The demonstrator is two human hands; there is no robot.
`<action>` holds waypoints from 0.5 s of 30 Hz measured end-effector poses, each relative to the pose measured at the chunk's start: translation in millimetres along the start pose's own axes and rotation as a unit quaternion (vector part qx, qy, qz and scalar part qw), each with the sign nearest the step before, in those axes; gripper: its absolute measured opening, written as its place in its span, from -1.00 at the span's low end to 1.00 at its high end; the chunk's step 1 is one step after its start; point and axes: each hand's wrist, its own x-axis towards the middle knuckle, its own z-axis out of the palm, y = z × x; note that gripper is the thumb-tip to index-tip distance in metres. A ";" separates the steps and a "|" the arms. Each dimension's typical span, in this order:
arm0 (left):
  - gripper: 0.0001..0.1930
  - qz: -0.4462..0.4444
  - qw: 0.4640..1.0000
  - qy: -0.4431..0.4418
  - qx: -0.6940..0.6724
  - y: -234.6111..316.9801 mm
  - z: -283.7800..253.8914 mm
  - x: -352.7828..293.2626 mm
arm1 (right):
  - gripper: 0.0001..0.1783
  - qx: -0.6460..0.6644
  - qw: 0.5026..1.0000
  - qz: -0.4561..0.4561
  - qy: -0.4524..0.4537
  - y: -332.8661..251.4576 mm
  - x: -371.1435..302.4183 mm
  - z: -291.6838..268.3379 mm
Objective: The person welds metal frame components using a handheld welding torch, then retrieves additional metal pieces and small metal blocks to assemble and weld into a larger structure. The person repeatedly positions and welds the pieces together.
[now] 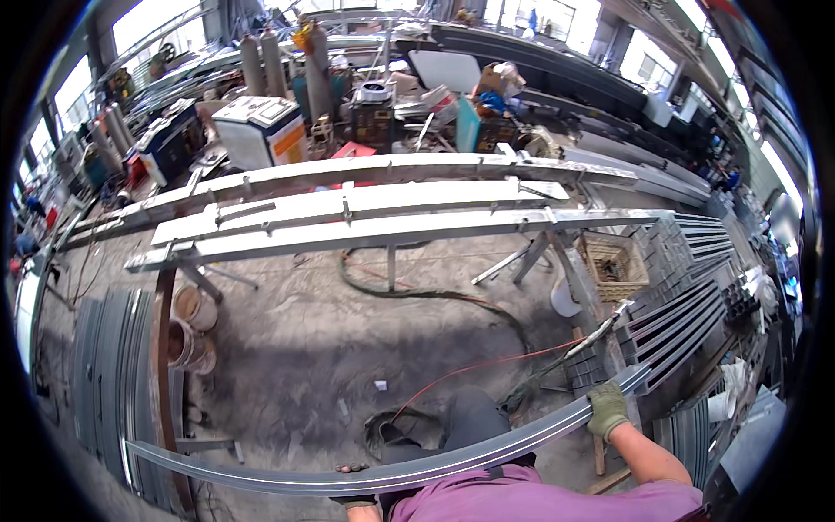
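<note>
A long grey metal profile (452, 463) with lengthwise grooves lies across the front of my body, bent in appearance by the lens. Its left end reaches over a rusty steel beam (163, 348), and its right end rests by the rack on the right. My right hand (607, 411), in a green work glove, is closed over the profile near its right end. Lower down, my left hand (355, 501) wraps round the profile from beneath; its fingertips show on the far side, and the profile hides the rest of the fingers.
Ahead stands a metal frame (400, 228) on legs. A cable-fed torch (598, 334) leans at the right, with an orange hose (461, 376) crossing the floor. Buckets (193, 309) stand left, stacked profiles (109, 374) beyond them. A crate (613, 261) and more profiles (683, 326) sit right.
</note>
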 end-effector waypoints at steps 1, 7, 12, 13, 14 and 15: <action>-0.40 -0.005 1.000 -0.007 0.003 3.2 7.6 15.2 | -0.42 -0.012 0.999 0.013 -0.031 -5.3 5.4 -9.9; -0.48 -0.021 0.998 -0.043 0.052 8.2 70.5 110.9 | -0.06 0.004 0.986 -0.079 -0.147 -8.1 56.1 -11.5; -0.39 -0.023 0.999 -0.016 0.025 3.8 85.1 161.2 | -0.13 0.025 0.977 -0.111 -0.178 -8.7 119.4 1.4; -0.37 -0.020 0.998 -0.021 0.054 -3.7 90.4 174.8 | -0.15 0.056 0.974 -0.127 -0.177 -4.0 128.7 17.1; -0.38 -0.003 0.995 -0.006 0.096 -19.8 108.2 187.2 | -0.13 0.098 0.969 -0.172 -0.145 1.6 136.1 45.2; -0.36 -0.005 0.997 0.010 0.079 -17.4 115.2 192.4 | -0.15 0.137 0.958 -0.233 -0.092 -26.3 155.6 45.2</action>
